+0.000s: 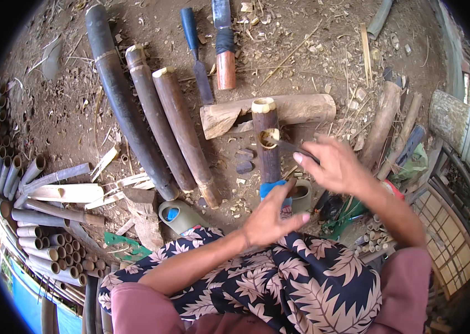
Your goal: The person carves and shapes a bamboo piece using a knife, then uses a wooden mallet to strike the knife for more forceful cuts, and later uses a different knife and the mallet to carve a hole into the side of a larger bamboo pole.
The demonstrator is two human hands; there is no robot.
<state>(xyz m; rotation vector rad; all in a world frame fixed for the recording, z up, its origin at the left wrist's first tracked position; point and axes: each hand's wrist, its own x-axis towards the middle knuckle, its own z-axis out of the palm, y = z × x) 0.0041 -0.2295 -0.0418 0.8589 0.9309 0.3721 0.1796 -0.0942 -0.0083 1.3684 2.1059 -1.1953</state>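
Note:
A short dark bamboo tube [269, 162] rests against a split wooden block [313, 109]. Its rim is pale and shaved, and a hole with a pale edge is cut into its upper side. My right hand [335, 164] grips a knife [290, 146], with the blade's tip at the hole. Over the tube's near end, my left hand [271, 220] is spread, thumb apart and palm holding nothing; whether its fingertips touch the tube I cannot tell. Blue fabric [270, 190] shows at that end, partly behind the fingers.
Three long bamboo poles [182, 125] lie to the left. Beyond the block are a blue-handled chisel [189, 30] and a wooden-handled blade [225, 69]. Cut bamboo tubes [60, 253] are stacked at far left. Green-grey clogs [188, 221] stand near my lap; shavings litter the dirt.

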